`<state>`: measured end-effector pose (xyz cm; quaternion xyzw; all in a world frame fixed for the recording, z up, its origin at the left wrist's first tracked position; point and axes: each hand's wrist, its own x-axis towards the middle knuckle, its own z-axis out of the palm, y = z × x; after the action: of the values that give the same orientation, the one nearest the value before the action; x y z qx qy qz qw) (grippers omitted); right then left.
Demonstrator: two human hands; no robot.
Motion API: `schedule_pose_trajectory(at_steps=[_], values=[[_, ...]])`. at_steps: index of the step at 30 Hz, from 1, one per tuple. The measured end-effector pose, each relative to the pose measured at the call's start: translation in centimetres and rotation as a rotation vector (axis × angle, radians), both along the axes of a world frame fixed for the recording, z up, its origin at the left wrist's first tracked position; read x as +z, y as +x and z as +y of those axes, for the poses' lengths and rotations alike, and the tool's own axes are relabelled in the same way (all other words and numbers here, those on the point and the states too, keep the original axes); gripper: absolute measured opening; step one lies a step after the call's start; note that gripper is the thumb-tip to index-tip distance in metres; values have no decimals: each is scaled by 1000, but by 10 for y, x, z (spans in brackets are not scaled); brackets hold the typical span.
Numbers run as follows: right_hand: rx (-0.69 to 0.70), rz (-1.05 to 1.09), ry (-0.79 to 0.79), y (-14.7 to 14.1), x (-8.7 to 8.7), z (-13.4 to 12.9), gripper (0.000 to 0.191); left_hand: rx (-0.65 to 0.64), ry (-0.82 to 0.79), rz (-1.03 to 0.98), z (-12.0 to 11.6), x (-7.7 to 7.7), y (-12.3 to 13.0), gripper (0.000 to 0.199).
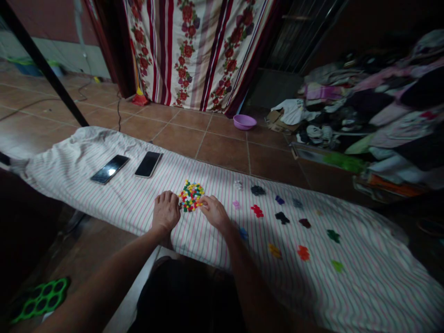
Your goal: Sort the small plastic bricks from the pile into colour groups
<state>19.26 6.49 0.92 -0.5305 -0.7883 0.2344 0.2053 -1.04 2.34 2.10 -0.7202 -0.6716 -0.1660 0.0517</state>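
Left hand (166,210) sat knuckles up with bent fingers, just beside the heap (190,196), and I couldn't tell if anything was under it. Right hand (215,212) had thumb and finger close together in a near pinch at the heap's right edge; too small to tell if a bit was caught between them.

Going left to right on the striped cloth (194,236), two phones came first, one (110,169) a little apart from the other (148,164). Then the heap, sitting between the hands: yellow, red, green and white bits all jumbled. That was the part left to do, and it looked like plenty.

Past the right hand was the done part, I'd say: little one-colour clusters spaced out, namely pink (236,204), white (237,185), blue (243,233), red (257,211), dark grey (258,190), yellow (275,250), purple (279,200), black (282,218), grey (297,202), orange (303,252), brown (305,223), a faint tan (319,212), green (333,236) and lime (336,266). Each looked pretty small next to the heap, so my guess was maybe halfway at best.
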Motion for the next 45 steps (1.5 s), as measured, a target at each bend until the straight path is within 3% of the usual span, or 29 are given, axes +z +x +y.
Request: schedule_pose_trajectory(at_steps=[14,29,45], values=[[-12,-45,26,-2,5,0,4,-2,-4,-22,0,0,0,14],[8,22,22,-2,4,-3,22,3,-4,10,-1,1,1,13],[21,-4,-29,-3,12,-6,25,-4,13,12,0,0,0,12]])
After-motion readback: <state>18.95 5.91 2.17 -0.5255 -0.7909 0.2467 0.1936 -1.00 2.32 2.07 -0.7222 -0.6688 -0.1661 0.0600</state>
